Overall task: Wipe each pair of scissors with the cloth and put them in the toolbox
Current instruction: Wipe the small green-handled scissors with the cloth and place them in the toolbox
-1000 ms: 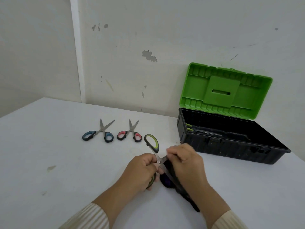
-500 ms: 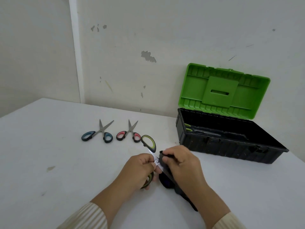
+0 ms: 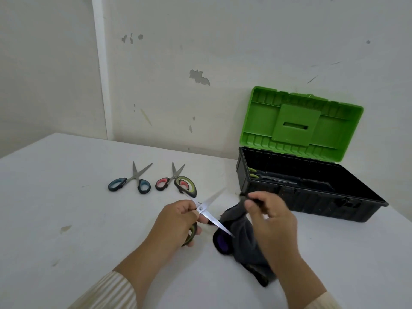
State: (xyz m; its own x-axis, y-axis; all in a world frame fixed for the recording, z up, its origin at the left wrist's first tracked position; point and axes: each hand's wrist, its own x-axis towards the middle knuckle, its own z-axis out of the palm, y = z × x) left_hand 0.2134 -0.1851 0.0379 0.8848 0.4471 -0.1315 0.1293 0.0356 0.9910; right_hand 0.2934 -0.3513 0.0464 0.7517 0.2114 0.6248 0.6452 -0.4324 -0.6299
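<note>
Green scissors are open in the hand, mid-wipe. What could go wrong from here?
The green scissors are spread open in the left hand; one blade tip lies over the cloth, close to the right hand, so it might snag the fabric or nick a finger. Their upper handle overlaps the red scissors in view and may knock them.

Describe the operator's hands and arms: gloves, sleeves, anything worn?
No gloves: the left hand and right hand are bare, with no ring or watch visible. The left sleeve and right sleeve are cream with fine lengthwise stripes or ribs, ending partway up the forearms.
</note>
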